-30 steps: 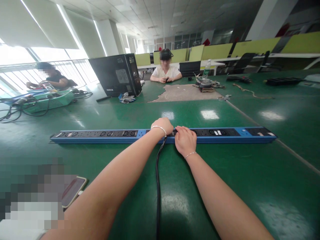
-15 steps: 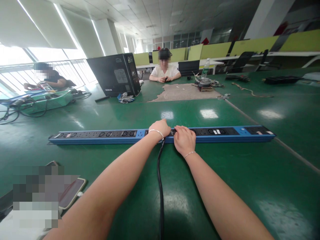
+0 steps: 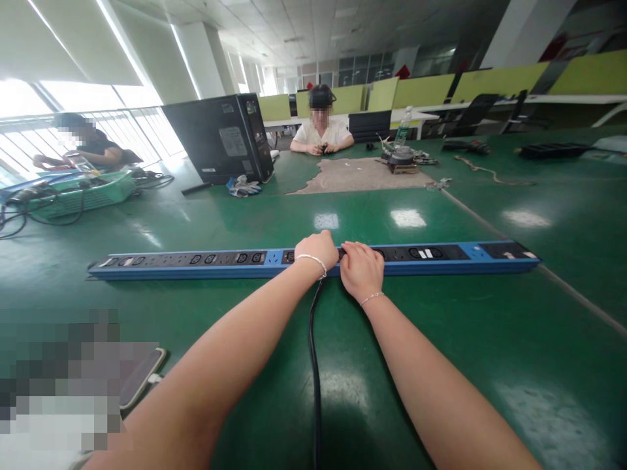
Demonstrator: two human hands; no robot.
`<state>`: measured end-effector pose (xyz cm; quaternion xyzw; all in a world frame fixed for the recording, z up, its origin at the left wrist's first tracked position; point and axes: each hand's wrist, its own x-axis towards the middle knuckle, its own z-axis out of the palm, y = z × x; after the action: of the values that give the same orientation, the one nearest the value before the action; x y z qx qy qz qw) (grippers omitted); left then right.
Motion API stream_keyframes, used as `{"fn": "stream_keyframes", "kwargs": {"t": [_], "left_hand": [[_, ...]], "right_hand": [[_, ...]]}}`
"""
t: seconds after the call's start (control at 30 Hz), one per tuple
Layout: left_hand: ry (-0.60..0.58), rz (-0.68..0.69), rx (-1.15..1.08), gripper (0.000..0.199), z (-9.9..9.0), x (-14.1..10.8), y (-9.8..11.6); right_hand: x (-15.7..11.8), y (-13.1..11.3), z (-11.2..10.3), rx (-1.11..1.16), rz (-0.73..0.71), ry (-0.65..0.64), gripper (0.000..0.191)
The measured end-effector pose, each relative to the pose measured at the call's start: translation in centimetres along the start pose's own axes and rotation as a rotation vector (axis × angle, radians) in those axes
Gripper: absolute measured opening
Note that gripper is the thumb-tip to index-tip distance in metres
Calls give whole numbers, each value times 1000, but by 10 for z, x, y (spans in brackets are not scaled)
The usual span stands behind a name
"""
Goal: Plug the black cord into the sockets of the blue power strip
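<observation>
A long blue power strip [image 3: 225,273] with black and blue socket panels lies across the green table in front of me. My left hand [image 3: 317,250] is closed in a fist over the middle of the strip. From beneath it a black power cable [image 3: 313,339] runs down toward me; the cable's end is hidden inside the fist. Close beside it on the right, my right hand [image 3: 362,269] rests on the strip, its fingers curled over the top face and gripping it. The sockets under both hands are covered.
A phone [image 3: 142,378] with a white cable lies at the lower left. Across the green table [image 3: 206,225] stand a black computer case [image 3: 215,140], a glove [image 3: 243,187], a green basket [image 3: 83,199] of cables and a bottle [image 3: 403,127]. Two other people sit farther off.
My left hand has shifted slightly right along the strip, closer to my right hand, uncovering a bit of socket panel on its left. My right hand stays in place.
</observation>
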<state>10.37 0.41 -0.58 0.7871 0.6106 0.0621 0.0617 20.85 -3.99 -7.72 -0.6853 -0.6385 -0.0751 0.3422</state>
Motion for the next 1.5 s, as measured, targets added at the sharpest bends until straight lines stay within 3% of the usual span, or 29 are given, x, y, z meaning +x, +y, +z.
{"fn": "stream_keyframes", "kwargs": {"t": [0.2, 0.4, 0.53, 0.63, 0.7, 0.83, 1.03, 1.17, 1.33, 1.5], "left_hand": [[54, -27, -44, 24, 4, -10, 1], [29, -8, -150, 23, 5, -3, -10], [32, 143, -256, 32, 8, -8, -38], [237, 265, -138, 36, 14, -22, -67], [325, 266, -65, 38, 21, -32, -86], [335, 246, 30, 57, 34, -41, -109], [379, 244, 25, 60, 38, -41, -107], [386, 252, 8, 60, 38, -41, -107], [367, 240, -40, 61, 38, -43, -105], [341, 168, -47, 65, 39, -46, -98]], "right_hand": [[0, 0, -1, 0, -1, 0, 35], [-4, -10, -7, 104, -24, -21, 35], [-8, -23, -12, 191, -145, -80, 41], [-7, -29, -15, 170, -150, -109, 41], [-6, -32, -17, 138, -113, -129, 42], [-1, -44, -26, -2, -51, -167, 42], [10, -70, -34, -257, 65, -302, 37], [16, -77, -34, -335, 66, -362, 36], [24, -72, -31, -314, 97, -420, 37], [24, -69, -29, -270, 98, -397, 41]]}}
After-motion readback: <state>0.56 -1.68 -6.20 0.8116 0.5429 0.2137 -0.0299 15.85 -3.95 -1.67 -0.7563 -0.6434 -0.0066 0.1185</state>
